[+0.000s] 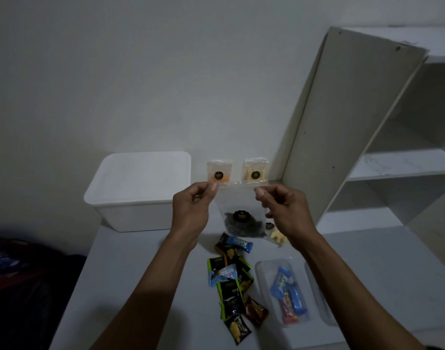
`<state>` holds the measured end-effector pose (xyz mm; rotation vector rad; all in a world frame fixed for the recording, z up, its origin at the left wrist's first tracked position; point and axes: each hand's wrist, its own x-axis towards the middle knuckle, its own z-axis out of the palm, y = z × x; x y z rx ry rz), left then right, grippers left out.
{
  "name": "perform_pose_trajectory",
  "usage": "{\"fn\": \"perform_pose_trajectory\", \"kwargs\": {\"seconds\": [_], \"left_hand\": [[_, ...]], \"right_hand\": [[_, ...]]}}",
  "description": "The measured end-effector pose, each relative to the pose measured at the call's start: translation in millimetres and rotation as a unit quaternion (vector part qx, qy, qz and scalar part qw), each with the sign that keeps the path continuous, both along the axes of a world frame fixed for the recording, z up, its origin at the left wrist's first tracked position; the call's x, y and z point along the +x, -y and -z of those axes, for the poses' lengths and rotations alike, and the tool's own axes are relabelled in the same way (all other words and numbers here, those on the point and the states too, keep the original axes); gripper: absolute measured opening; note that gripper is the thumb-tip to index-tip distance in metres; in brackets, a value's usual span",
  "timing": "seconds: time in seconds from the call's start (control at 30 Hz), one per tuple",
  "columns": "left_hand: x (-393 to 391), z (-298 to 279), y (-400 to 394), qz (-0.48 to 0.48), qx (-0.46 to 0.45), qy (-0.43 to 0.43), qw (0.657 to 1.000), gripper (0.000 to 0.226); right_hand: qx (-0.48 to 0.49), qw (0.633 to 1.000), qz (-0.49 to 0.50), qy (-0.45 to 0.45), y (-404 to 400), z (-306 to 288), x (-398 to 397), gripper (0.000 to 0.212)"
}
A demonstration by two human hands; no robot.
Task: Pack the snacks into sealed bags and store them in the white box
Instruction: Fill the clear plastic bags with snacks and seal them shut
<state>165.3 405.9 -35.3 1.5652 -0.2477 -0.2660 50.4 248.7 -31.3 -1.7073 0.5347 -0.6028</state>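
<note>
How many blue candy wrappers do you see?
3 blue wrappers: one at the far end of the loose pile on the table, one in the pile's middle, one inside the clear bag lying to the right. Others may hide underneath.

I can read "Kalpa" in white letters on the blue wrapper (240, 244) lying just under the bag I'm holding up, and again on the blue wrapper (284, 282) inside the clear bag at right. "Nextar" stands on the brown packet (257, 310) near the bottom of the pile, and what looks like the same word on the black-and-green packet (238, 329) below it. The round black stickers (240, 214) on the small pouches carry gold print too small for me to make out.
</note>
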Motion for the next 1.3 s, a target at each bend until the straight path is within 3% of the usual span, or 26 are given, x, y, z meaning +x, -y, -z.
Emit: {"fn": "perform_pose_trajectory", "kwargs": {"seconds": [0.17, 0.43, 0.83, 1.17, 1.3], "left_hand": [[2, 11, 11, 0.004, -0.005, 0.015, 1.000, 0.007], [27, 47, 40, 0.002, 0.117, 0.069, 0.991, 0.006], [139, 85, 115, -0.055, 0.167, 0.144, 0.974, 0.009], [212, 121, 165, -0.123, 0.230, 0.040, 0.965, 0.008], [228, 136, 172, -0.109, 0.258, 0.044, 0.959, 0.011]], "right_hand": [[0.009, 0.999, 0.045, 0.016, 13, 2, 5, 0.009], [0.007, 0.999, 0.043, -0.029, 48, 34, 31, 0.010], [0.008, 0.999, 0.018, -0.049, 125, 76, 154, 0.012], [0.091, 0.993, 0.024, -0.071, 167, 144, 246, 0.010], [0.099, 0.992, 0.020, -0.081, 174, 167, 265, 0.009]]}}
